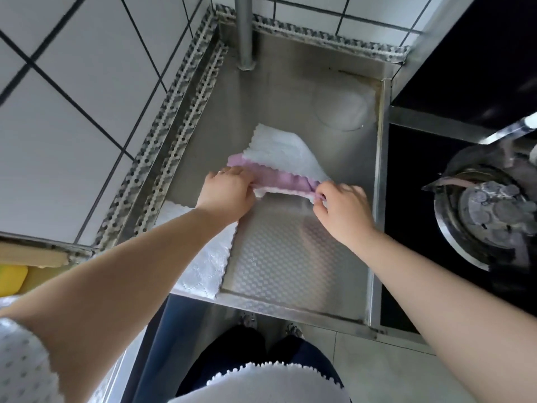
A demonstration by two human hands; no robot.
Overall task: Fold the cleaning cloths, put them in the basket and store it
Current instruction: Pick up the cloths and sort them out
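Observation:
A pink and white cleaning cloth [279, 164] lies partly folded on the steel counter [290, 257], its near edge lifted. My left hand [225, 190] pinches the cloth's left corner. My right hand [343, 207] pinches its right corner. A second white cloth [203, 263] lies flat under my left forearm at the counter's left front. A transparent textured mat [284, 257] covers the counter in front of the hands. No basket is in view.
White tiled walls [72, 112] close the counter at left and back. A metal pipe [244, 30] stands at the back corner. To the right is a black stove [450, 82] with a steel pan [488, 216]. A yellow object [11, 280] sits at far left.

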